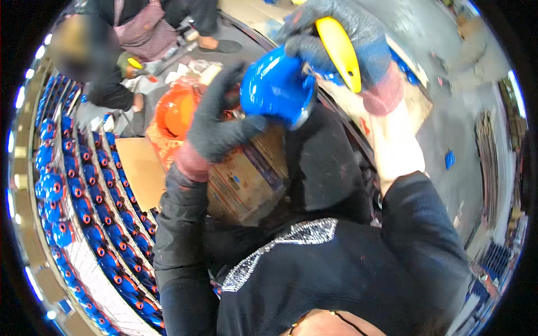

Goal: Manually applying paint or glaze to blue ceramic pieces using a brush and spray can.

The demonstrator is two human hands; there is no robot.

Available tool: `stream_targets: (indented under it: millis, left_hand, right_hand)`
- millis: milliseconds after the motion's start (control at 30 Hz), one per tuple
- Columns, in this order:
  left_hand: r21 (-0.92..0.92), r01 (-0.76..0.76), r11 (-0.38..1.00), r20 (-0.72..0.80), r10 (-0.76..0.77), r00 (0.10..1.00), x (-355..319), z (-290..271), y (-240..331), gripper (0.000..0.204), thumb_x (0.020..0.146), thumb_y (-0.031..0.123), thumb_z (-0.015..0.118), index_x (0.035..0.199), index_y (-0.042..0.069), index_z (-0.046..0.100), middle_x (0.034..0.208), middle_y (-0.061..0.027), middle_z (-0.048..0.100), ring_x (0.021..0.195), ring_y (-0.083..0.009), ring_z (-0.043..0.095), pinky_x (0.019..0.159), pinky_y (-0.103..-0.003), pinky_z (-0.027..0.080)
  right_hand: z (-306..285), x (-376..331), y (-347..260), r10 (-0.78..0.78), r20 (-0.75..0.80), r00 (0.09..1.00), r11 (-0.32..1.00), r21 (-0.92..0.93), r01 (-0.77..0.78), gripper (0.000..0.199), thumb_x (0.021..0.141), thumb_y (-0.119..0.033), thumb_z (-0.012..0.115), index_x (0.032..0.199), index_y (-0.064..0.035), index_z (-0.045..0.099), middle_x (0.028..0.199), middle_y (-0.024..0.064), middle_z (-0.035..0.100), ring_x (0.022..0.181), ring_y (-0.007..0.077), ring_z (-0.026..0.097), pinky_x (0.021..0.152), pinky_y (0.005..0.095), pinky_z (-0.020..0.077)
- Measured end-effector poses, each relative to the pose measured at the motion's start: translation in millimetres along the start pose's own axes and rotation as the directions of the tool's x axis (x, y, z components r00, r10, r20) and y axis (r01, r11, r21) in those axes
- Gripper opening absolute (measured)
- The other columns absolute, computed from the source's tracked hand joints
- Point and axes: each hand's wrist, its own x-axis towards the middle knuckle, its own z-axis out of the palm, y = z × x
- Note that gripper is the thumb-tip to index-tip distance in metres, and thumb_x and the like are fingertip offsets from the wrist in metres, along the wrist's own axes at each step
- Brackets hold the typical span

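Note:
A glossy blue rounded piece (274,84), hollow-looking with a shiny rim at its lower right, is held up in front of me between both hands. My left hand (221,120), in a dark grey glove, cups its left side with the thumb under its lower edge. In my right hand (358,47), also gloved, is a yellow-handled tool (338,53); its working end is hidden. Fingers of that same hand touch the top right of the blue piece. Beyond my left hand lies an orange-red basin (159,120), smeared with wet-looking colour.
Rows of similar blue pieces (92,213) with red rings fill racks on my left. A cardboard box (246,182) sits below my hands, and a cardboard sheet (137,168) is beside it. Another person (140,31) works at the far left. Flat stacked sheets (487,162) stand at right.

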Motion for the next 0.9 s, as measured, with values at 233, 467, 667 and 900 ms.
stream_targets:
  millis: [233,467,667,900]
  left_hand:
    - [-0.809,0.122,0.576,0.018,-0.182,0.983,-25,-5,-10,0.07,0.081,0.039,0.063,0.134,0.0,0.039,0.122,-0.015,0.056,0.107,-0.0258,0.059,0.091,-0.039,0.05]
    - [-0.964,0.035,0.263,-0.034,-0.253,0.967,-40,-16,-23,0.066,0.09,0.055,0.042,0.13,0.003,0.044,0.123,-0.0172,0.056,0.109,-0.0319,0.057,0.092,-0.043,0.05]
    - [-0.939,0.111,0.326,0.135,0.051,0.99,-36,-11,-25,0.058,0.094,0.052,0.036,0.124,0.005,0.047,0.117,-0.0152,0.058,0.1,-0.0285,0.06,0.081,-0.039,0.053]
    - [-0.936,0.213,0.28,0.169,-0.173,0.97,-27,11,-16,0.06,0.089,0.06,0.038,0.12,0.011,0.052,0.102,-0.0137,0.063,0.07,-0.0266,0.06,0.051,-0.036,0.049]
  right_hand:
    - [78,48,32,-0.073,0.06,0.995,0.942,-0.323,0.089,0.025,0.077,-0.023,0.075,0.094,-0.0071,0.065,0.092,0.0078,0.064,0.088,0.0215,0.062,0.08,0.0304,0.0488]
    - [124,45,42,-0.076,-0.105,0.992,0.993,-0.102,0.066,0.02,0.082,-0.018,0.071,0.095,-0.0055,0.063,0.091,0.0057,0.064,0.084,0.0123,0.06,0.076,0.0274,0.0485]
    - [116,48,80,-0.272,-0.084,0.958,0.93,-0.279,0.24,0.019,0.082,-0.013,0.069,0.096,-0.0042,0.06,0.086,0.007,0.064,0.073,0.0133,0.062,0.065,0.0266,0.0498]
    - [93,26,76,0.151,-0.212,0.965,0.932,0.357,-0.068,0.009,0.086,-0.009,0.063,0.092,-0.0028,0.06,0.085,0.009,0.066,0.068,0.0149,0.063,0.061,0.0262,0.0516]
